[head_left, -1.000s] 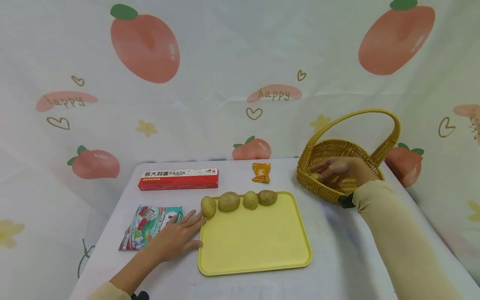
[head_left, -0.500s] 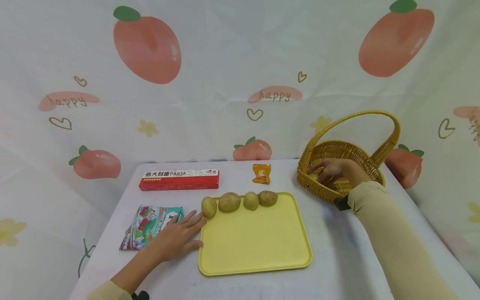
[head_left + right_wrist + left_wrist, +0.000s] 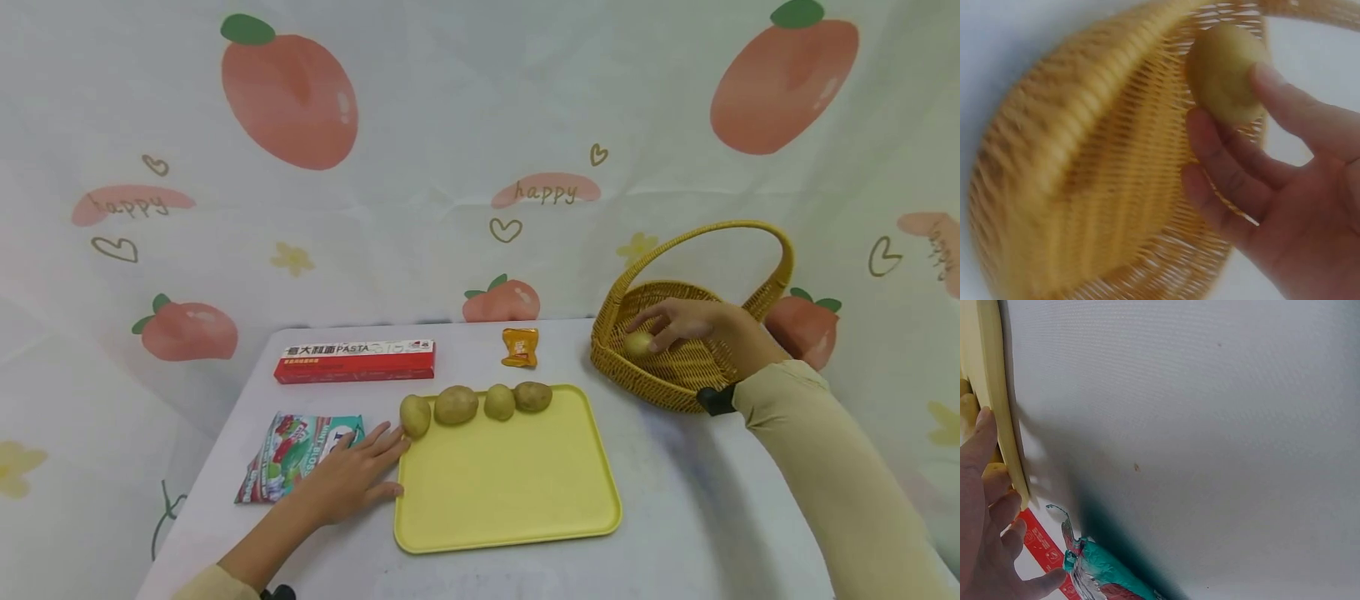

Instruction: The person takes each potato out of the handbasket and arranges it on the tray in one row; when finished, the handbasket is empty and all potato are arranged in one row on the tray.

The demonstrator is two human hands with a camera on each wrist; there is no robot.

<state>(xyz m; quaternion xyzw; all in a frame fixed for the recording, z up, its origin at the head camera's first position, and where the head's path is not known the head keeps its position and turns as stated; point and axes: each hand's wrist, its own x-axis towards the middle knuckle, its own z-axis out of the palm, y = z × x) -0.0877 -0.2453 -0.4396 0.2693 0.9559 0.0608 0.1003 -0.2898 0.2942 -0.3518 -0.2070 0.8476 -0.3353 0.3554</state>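
Between thumb and fingers my right hand (image 3: 686, 322) pinches a small round potato (image 3: 1224, 74), held above the inside of a wicker basket (image 3: 1116, 181) with a tall arched handle. In the head view this potato (image 3: 638, 344) shows near the basket's left wall. Straight, spread fingers of my left hand (image 3: 351, 475) rest at the left edge of a yellow tray (image 3: 510, 492). Several potatoes (image 3: 456, 405) lie in a row along the tray's far edge, and the left fingertips are by the leftmost one (image 3: 416, 416).
Beside the left hand lies a green and red candy bag (image 3: 300, 450). A red and white pasta box (image 3: 356, 362) is at the back left. A small orange packet (image 3: 520, 347) sits behind the tray. Behind the table hangs a printed cloth (image 3: 420, 167).
My right hand has risen slightly in the basket with the small potato, which now shows more fully. The left hand and the tray's row of potatoes stay put.
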